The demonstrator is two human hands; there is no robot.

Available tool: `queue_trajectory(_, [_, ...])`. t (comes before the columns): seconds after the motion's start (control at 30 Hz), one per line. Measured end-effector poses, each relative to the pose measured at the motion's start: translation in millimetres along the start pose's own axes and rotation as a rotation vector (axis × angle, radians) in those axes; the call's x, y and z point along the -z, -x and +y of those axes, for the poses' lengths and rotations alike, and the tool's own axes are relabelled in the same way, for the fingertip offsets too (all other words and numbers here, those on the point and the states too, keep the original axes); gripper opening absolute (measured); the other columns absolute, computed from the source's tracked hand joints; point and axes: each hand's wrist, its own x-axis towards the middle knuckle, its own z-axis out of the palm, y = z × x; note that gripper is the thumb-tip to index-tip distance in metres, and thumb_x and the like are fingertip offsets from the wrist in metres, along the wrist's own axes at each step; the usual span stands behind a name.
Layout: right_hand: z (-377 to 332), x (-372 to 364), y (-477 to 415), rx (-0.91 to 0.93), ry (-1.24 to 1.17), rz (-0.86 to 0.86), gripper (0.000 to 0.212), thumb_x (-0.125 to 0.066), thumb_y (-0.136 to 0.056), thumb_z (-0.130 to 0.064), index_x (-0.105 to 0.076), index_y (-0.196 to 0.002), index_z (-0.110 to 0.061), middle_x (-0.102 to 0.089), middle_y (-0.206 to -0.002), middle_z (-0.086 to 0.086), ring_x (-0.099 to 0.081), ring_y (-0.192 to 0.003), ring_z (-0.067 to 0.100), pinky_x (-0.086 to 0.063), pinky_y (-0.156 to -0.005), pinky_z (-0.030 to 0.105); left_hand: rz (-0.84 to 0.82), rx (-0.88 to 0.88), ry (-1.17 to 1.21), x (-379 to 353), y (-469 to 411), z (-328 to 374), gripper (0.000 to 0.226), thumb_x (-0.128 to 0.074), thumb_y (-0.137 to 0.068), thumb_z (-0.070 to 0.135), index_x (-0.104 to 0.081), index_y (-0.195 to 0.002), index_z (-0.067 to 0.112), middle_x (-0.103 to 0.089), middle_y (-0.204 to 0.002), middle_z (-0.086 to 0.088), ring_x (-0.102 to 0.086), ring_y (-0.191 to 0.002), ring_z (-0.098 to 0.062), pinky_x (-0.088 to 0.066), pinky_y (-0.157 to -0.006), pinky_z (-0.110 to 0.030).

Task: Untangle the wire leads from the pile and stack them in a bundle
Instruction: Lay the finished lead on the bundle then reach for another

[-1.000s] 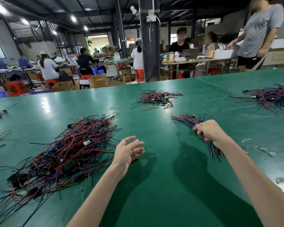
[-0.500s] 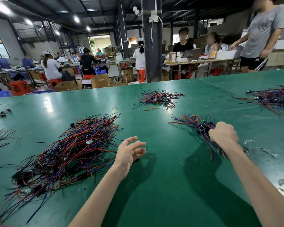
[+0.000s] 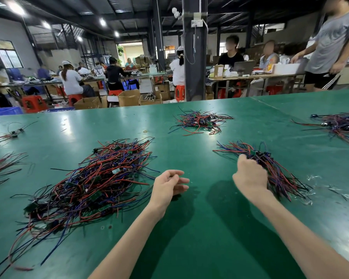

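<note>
A big tangled pile of red, blue and black wire leads (image 3: 93,182) with small green boards lies on the green table (image 3: 199,238) at my left. Its right edge is beside my left hand (image 3: 167,185), which hovers empty with relaxed, slightly bent fingers. A neater bundle of leads (image 3: 270,166) lies to the right. Against the bundle's near left side sits my right hand (image 3: 250,175), knuckles toward me and fingers curled. The fingertips are hidden, so I cannot tell whether they grip any wires.
A smaller wire heap (image 3: 199,121) lies farther back at the centre, and another heap (image 3: 343,125) sits at the far right. Loose leads (image 3: 0,168) lie at the left edge. Offcut scraps (image 3: 330,190) dot the table on the right. People work at benches behind.
My right hand has slid from the top of the bundle leftward and back toward me, curling into a fist. My left hand has stayed in place, its fingers bending slightly.
</note>
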Motion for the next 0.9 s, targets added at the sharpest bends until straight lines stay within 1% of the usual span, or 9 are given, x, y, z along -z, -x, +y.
queue_trajectory(0.1, [-14, -16, 12, 0.120, 0.011, -0.049, 0.027, -0.052, -0.076, -0.003, -0.034, -0.093, -0.013, -0.067, -0.089, 0.013, -0.066, -0.084, 0.034, -0.035, -0.060, 0.032, 0.024, -0.096, -0.168, -1, 7, 2, 0.033, -0.027, -0.100, -0.004, -0.056, -0.102, 0.011, -0.069, -0.088, -0.008, -0.069, -0.064, -0.016, -0.056, -0.069, -0.027])
queue_trajectory(0.17, [-18, -23, 15, 0.175, 0.037, -0.055, 0.027, -0.049, -0.076, -0.002, -0.038, -0.097, -0.012, -0.067, -0.084, 0.011, -0.065, -0.079, 0.033, -0.032, -0.056, 0.031, 0.037, -0.207, -0.297, 1, 8, 11, 0.050, -0.022, -0.088, -0.019, -0.055, -0.104, 0.014, -0.064, -0.101, -0.007, -0.068, -0.076, -0.017, -0.055, -0.082, -0.030])
queue_trajectory(0.27, [-17, -29, 14, 0.188, 0.037, -0.034, 0.023, -0.046, -0.076, -0.001, -0.034, -0.092, -0.013, -0.065, -0.077, 0.009, -0.056, -0.065, 0.031, -0.029, -0.053, 0.031, 0.088, -0.359, -0.491, 14, 4, 33, 0.068, -0.024, -0.065, -0.030, -0.057, -0.112, 0.008, -0.062, -0.112, -0.008, -0.059, -0.095, -0.014, -0.048, -0.092, -0.022])
queue_trajectory(0.33, [-17, -31, 13, 0.184, 0.046, -0.021, 0.023, -0.046, -0.077, -0.002, -0.030, -0.087, -0.014, -0.057, -0.067, 0.005, -0.047, -0.060, 0.029, -0.025, -0.049, 0.031, 0.198, -0.442, -0.677, 33, 0, 46, 0.064, -0.032, -0.067, -0.029, -0.060, -0.114, 0.003, -0.063, -0.113, -0.009, -0.056, -0.105, -0.018, -0.044, -0.099, -0.027])
queue_trajectory(0.43, [-18, -32, 13, 0.190, 0.040, -0.033, 0.020, -0.047, -0.078, -0.003, -0.031, -0.086, -0.014, -0.058, -0.069, 0.006, -0.052, -0.063, 0.029, -0.026, -0.050, 0.031, 0.433, -0.509, -1.065, 73, -6, 60, 0.047, -0.046, -0.079, -0.015, -0.063, -0.116, 0.008, -0.065, -0.113, -0.009, -0.053, -0.109, -0.023, -0.040, -0.100, -0.037])
queue_trajectory(0.57, [-17, -32, 14, 0.192, 0.032, -0.044, 0.018, -0.046, -0.078, -0.003, -0.032, -0.084, -0.013, -0.065, -0.078, 0.009, -0.051, -0.063, 0.029, -0.028, -0.053, 0.031, 0.604, -0.304, -1.342, 117, -16, 79, 0.044, -0.052, -0.079, -0.006, -0.061, -0.117, 0.014, -0.062, -0.115, -0.012, -0.049, -0.110, -0.027, -0.033, -0.099, -0.041])
queue_trajectory(0.7, [-17, -32, 13, 0.185, 0.025, -0.054, 0.017, -0.044, -0.078, -0.002, -0.033, -0.084, -0.013, -0.063, -0.075, 0.009, -0.046, -0.060, 0.028, -0.025, -0.049, 0.031, 0.512, 0.039, -1.428, 153, -28, 98, 0.032, -0.052, -0.086, 0.006, -0.065, -0.112, 0.018, -0.062, -0.119, -0.012, -0.052, -0.112, -0.031, -0.039, -0.099, -0.042])
queue_trajectory(0.83, [-17, -32, 13, 0.175, 0.021, -0.062, 0.015, -0.044, -0.081, -0.005, -0.033, -0.085, -0.013, -0.064, -0.078, 0.010, -0.049, -0.064, 0.029, -0.029, -0.054, 0.032, 0.458, 0.043, -1.405, 164, -30, 102, 0.024, -0.055, -0.085, 0.005, -0.071, -0.094, 0.021, -0.068, -0.107, -0.008, -0.060, -0.098, -0.030, -0.050, -0.077, -0.035])
queue_trajectory(0.9, [-17, -32, 13, 0.174, 0.014, -0.063, 0.015, -0.044, -0.081, -0.005, -0.032, -0.085, -0.013, -0.064, -0.078, 0.010, -0.049, -0.064, 0.030, -0.029, -0.054, 0.032, 0.452, 0.039, -1.425, 164, -31, 102, 0.018, -0.059, -0.086, 0.008, -0.069, -0.092, 0.021, -0.068, -0.104, -0.008, -0.061, -0.096, -0.030, -0.050, -0.077, -0.035])
